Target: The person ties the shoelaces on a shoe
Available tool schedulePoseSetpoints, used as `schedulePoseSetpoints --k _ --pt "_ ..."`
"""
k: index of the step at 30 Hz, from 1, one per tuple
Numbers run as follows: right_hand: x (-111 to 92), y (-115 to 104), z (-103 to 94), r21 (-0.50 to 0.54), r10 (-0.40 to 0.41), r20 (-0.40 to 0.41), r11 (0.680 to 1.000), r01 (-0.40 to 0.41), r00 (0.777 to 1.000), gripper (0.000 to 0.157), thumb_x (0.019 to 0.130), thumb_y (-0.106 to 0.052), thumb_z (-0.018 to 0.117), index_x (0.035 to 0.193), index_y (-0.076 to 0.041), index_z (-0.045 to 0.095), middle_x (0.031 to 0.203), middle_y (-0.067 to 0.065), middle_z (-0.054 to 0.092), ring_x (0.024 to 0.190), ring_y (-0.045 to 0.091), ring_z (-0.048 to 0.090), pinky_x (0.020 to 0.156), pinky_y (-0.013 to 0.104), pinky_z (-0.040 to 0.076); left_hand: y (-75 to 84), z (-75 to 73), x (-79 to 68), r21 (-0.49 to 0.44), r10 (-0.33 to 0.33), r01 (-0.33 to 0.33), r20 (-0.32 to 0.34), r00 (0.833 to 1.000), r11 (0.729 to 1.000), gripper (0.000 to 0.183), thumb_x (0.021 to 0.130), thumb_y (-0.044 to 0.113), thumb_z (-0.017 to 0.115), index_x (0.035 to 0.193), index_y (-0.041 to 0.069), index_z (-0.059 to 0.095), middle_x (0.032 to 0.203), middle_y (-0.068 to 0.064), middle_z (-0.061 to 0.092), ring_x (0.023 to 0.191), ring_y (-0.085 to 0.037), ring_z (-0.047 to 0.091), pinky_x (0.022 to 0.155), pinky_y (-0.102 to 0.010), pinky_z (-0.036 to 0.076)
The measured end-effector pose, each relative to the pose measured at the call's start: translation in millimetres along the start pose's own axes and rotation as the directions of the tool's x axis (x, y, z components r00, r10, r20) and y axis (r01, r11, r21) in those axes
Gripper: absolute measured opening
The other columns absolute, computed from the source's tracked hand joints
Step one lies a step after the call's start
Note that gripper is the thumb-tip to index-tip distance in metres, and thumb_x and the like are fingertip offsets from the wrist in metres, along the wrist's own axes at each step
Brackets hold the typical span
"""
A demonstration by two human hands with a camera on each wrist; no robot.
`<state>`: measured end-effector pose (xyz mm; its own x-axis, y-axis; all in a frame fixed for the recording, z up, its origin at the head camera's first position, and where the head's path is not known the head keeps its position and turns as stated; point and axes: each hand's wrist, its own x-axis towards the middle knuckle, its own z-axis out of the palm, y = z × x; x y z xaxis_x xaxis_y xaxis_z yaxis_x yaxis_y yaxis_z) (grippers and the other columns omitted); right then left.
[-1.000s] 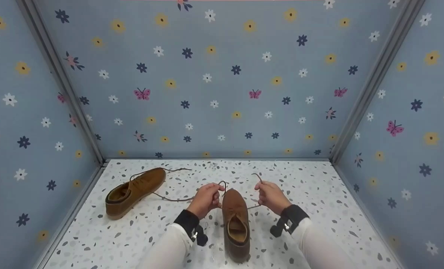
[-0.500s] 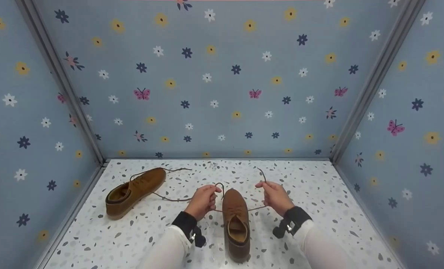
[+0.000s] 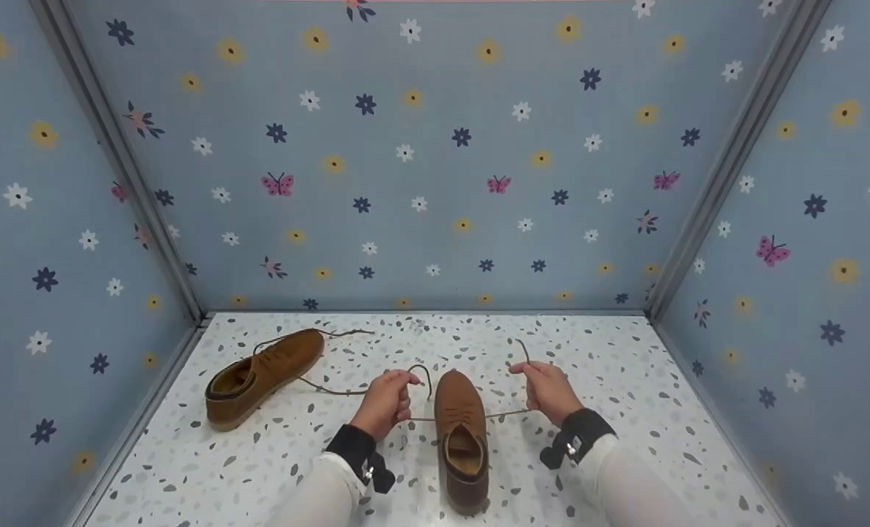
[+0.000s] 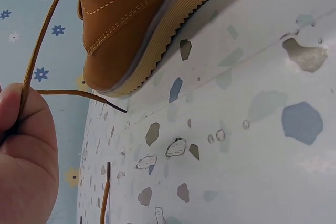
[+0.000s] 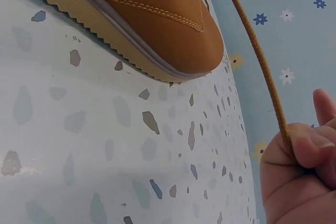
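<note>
Middle: a round-toed tan leather-look shoe [image 3: 459,391], upright between your left hand [image 3: 382,402] and right hand [image 3: 552,391], toe pointing away from you.
Left grip: fingers curled round a thin brown cord lace [image 4: 36,51].
Right grip: fingers likewise curled, holding the opposite cord lace [image 5: 257,49].
Off left: a second, browner low shoe [image 3: 282,359], left of your left hand.
Underneath: a white speckled tabletop [image 3: 449,340].

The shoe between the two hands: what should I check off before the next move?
1. Left hand grips the left lace: ok.
2. Right hand grips the right lace: ok.
3. Near shoe upright on its sole: ok.
4. Laces tied in a bow: not ok; both run out to the hands.
5. Other shoe's lace clear of the left hand: cannot tell; it meets the hand's outline.
</note>
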<state>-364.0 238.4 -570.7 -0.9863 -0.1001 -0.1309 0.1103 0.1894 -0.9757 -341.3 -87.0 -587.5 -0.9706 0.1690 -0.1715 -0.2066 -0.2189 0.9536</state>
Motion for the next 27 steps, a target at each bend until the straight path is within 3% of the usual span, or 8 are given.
schedulePoseSetpoints --k 13,27 --pt "0.9 3.4 -10.8 -0.024 0.08 -0.004 0.997 -0.08 0.997 0.037 0.112 -0.024 0.042 0.129 -0.004 0.067 0.059 -0.007 0.036 0.051 0.011 0.035 0.051 0.026 0.038 -4.6 -9.9 -2.7 0.047 -0.016 0.018 -0.046 0.999 0.999 0.018 0.108 0.014 0.044 0.105 0.003 0.058 0.06 0.01 0.032 0.048 -0.005 0.029 0.046 -0.02 0.031" --pt "-3.3 6.7 -14.1 -0.084 0.087 -0.023 0.993 -0.088 0.996 0.035 0.112 -0.023 0.043 0.123 -0.006 0.071 0.056 -0.006 0.038 0.049 0.011 0.038 0.054 0.027 0.043 -8.1 -9.2 -2.5 0.066 -0.047 0.05 -0.053 0.998 0.997 0.02 0.108 0.015 0.044 0.108 0.002 0.059 0.061 0.009 0.034 0.049 -0.006 0.031 0.047 -0.022 0.033"
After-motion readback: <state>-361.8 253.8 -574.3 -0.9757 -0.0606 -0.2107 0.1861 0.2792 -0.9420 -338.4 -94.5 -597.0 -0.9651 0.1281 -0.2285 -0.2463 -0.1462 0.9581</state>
